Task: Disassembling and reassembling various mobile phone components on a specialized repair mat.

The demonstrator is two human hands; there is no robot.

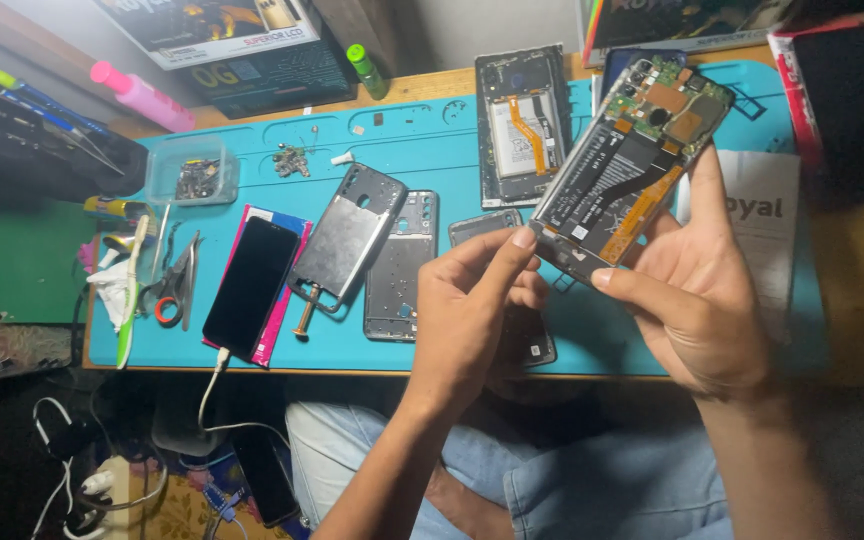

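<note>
Opened phone (624,165), back cover off so battery and circuit boards face up, is held tilted above the blue mat (452,140) on the worktop, seemingly to bring its insides toward the eyes. Right hand (697,300) cradles it from beneath, its grip closed around the phone's lower edge, while left hand (472,310) pinches the bottom corner with its fingertips (522,240).
</note>
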